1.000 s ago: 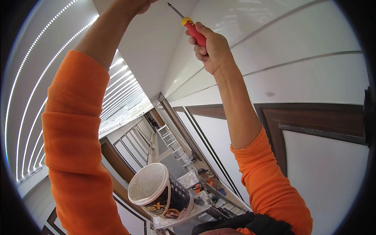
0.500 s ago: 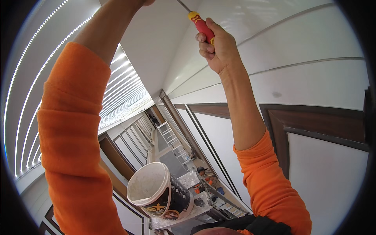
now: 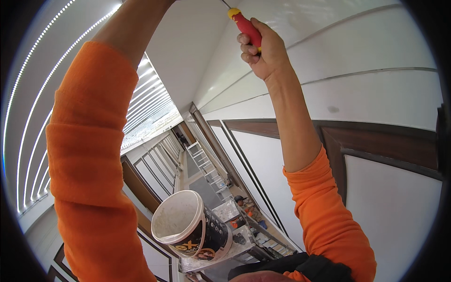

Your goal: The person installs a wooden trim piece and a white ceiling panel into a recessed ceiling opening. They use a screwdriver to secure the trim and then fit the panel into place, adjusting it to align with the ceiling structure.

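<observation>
scaffold platform (image 3: pixel 221 254): grey, narrow | white-rimmed black bucket (image 3: pixel 190 230) lies tilted on it

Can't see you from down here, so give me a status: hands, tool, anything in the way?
Right hand fisted on red-and-yellow screwdriver, tip up at white ceiling. Left hand out of frame overhead. White bucket below on scaffold platform; nothing blocking the tool.
</observation>
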The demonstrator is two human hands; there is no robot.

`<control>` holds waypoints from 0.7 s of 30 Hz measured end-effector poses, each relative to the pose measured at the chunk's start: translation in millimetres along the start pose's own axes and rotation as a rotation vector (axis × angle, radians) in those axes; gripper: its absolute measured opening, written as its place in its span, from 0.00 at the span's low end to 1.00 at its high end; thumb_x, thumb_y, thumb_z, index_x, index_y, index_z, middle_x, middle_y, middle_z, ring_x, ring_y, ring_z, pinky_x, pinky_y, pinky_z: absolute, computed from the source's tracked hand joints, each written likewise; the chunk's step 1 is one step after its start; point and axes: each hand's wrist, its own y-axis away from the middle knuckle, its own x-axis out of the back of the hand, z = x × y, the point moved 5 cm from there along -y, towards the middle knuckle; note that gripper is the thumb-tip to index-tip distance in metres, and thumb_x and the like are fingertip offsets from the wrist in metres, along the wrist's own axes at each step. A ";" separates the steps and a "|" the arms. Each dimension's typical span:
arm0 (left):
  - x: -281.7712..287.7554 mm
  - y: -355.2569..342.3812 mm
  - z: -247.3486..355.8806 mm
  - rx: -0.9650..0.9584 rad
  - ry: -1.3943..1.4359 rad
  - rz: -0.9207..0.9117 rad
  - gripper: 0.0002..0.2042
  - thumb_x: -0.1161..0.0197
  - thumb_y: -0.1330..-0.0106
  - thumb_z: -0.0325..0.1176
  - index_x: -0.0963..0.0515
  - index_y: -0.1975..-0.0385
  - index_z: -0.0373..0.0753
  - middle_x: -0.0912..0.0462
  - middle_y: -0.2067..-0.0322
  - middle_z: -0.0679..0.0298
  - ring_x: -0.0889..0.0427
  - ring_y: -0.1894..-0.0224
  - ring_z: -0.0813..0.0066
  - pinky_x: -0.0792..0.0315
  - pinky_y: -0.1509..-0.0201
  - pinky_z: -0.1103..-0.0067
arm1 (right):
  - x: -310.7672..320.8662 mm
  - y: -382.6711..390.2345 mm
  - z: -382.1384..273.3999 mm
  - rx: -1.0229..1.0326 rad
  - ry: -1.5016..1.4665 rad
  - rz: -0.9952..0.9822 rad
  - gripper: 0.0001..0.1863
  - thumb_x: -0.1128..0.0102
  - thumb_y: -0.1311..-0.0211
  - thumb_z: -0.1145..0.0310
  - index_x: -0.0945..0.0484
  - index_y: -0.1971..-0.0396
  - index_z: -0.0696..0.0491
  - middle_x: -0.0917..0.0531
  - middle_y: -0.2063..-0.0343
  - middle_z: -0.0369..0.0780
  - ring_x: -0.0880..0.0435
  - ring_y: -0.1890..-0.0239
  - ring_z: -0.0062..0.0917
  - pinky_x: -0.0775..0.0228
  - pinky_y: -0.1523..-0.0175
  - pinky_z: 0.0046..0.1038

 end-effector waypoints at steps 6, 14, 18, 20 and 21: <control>3.0 0.5 2.0 -0.003 -0.083 -0.024 0.24 0.45 0.35 0.31 0.29 0.38 0.36 0.19 0.51 0.51 0.22 0.49 0.59 0.29 0.47 0.63 | -5.4 7.7 -13.8 0.768 0.948 0.230 0.17 0.37 0.36 0.63 0.22 0.53 0.58 0.17 0.71 0.39 0.23 0.79 0.20 0.30 0.73 0.26; 3.2 -3.7 -2.0 0.022 0.028 0.142 0.28 0.48 0.32 0.31 0.35 0.30 0.37 0.22 0.41 0.49 0.25 0.37 0.58 0.33 0.34 0.64 | -4.1 -2.6 -8.1 0.168 0.435 0.065 0.16 0.44 0.28 0.65 0.25 0.49 0.62 0.18 0.71 0.41 0.25 0.81 0.19 0.32 0.76 0.22; 5.1 8.2 6.0 -0.052 0.074 0.063 0.28 0.47 0.29 0.34 0.37 0.29 0.38 0.25 0.36 0.49 0.29 0.33 0.58 0.35 0.31 0.63 | 3.5 -11.3 -9.7 0.328 0.527 0.075 0.17 0.40 0.31 0.66 0.26 0.50 0.63 0.19 0.71 0.40 0.26 0.81 0.20 0.33 0.75 0.24; 4.1 13.0 9.3 -0.066 0.076 0.048 0.28 0.46 0.28 0.35 0.36 0.29 0.38 0.25 0.36 0.49 0.28 0.33 0.58 0.35 0.31 0.64 | -2.1 -4.9 -13.1 0.714 0.932 0.241 0.15 0.40 0.32 0.66 0.23 0.53 0.62 0.19 0.71 0.39 0.24 0.79 0.22 0.28 0.72 0.28; 3.0 13.7 10.7 -0.071 0.079 0.042 0.27 0.46 0.28 0.35 0.36 0.29 0.38 0.25 0.36 0.49 0.28 0.33 0.58 0.36 0.31 0.64 | -11.3 3.0 -13.2 0.959 1.154 0.327 0.15 0.39 0.33 0.67 0.23 0.54 0.62 0.19 0.71 0.39 0.24 0.79 0.22 0.28 0.71 0.28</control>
